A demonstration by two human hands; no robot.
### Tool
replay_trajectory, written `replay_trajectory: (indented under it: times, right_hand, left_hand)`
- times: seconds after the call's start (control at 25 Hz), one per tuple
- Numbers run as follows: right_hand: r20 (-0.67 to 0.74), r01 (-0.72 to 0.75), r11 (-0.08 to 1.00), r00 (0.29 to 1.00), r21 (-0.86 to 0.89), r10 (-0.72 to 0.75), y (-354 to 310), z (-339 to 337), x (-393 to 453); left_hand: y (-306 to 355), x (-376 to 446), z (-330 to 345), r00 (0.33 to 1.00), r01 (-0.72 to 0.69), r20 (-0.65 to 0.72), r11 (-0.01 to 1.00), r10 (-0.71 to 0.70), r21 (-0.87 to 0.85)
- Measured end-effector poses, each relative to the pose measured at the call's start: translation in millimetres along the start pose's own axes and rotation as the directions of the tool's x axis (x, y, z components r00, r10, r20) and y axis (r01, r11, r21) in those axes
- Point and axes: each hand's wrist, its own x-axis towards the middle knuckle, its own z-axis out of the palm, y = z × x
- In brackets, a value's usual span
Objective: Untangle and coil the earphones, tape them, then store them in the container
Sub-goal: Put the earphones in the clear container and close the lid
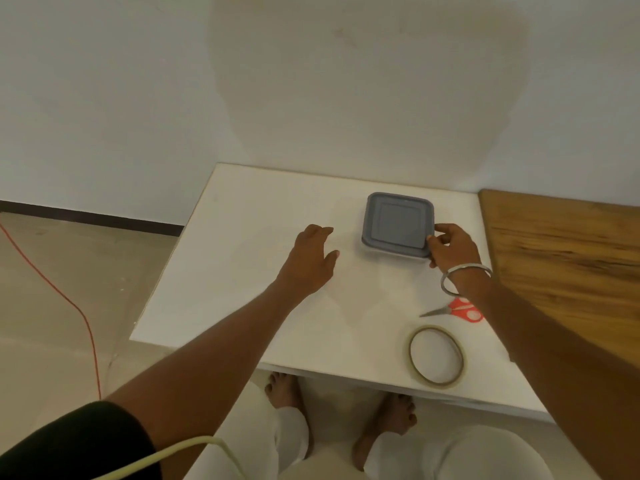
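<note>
A square container with a grey lid [396, 223] stands on the white table [242, 271], its lid on. My right hand [452, 245] grips its near right corner, thumb on the lid and fingers curled round the edge. My left hand [313, 258] hovers to the left of the container with relaxed fingers and holds nothing. A roll of clear tape [436, 356] lies near the table's front edge. Red-handled scissors [457, 310] lie just behind it, partly under my right forearm. No earphones are in sight.
A wooden surface [561, 258] adjoins the table on the right. A white wall rises behind. An orange cable [74, 306] runs over the floor at the left, and a pale cable [166, 455] crosses my left arm. Bare feet show under the table.
</note>
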Motion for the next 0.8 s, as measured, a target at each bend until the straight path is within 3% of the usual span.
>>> replay_trajectory:
  times: [0.28,0.52,0.68,0.76,0.8]
  right_hand:
    - [-0.132,-0.109,0.994,0.986,-0.015,0.106,20.0,-38.6,34.3]
    - [-0.274,-0.164,0.985,0.951,-0.052,0.144,27.5,-61.5,49.6]
    - [-0.297,-0.223,0.975,0.931,-0.006,0.211,32.3,-71.5,55.8]
    - [-0.351,-0.171,0.983,0.927,-0.07,0.136,32.6,-72.2,49.9]
    - [-0.393,-0.089,0.979,0.92,-0.183,0.01,33.4,-70.6,42.3]
  left_hand:
    - [-1.8,5.8,14.5,0.996,-0.066,-0.039,0.938,0.084,0.341]
    - [14.9,14.1,27.0,0.988,-0.146,0.017,0.897,0.153,0.416]
    - [27.1,20.0,37.2,0.986,-0.166,0.059,0.893,0.156,0.418]
    - [35.1,18.2,43.5,0.986,-0.167,0.092,0.911,0.143,0.378]
    - [40.3,14.4,46.9,0.983,-0.18,0.109,0.923,0.151,0.342]
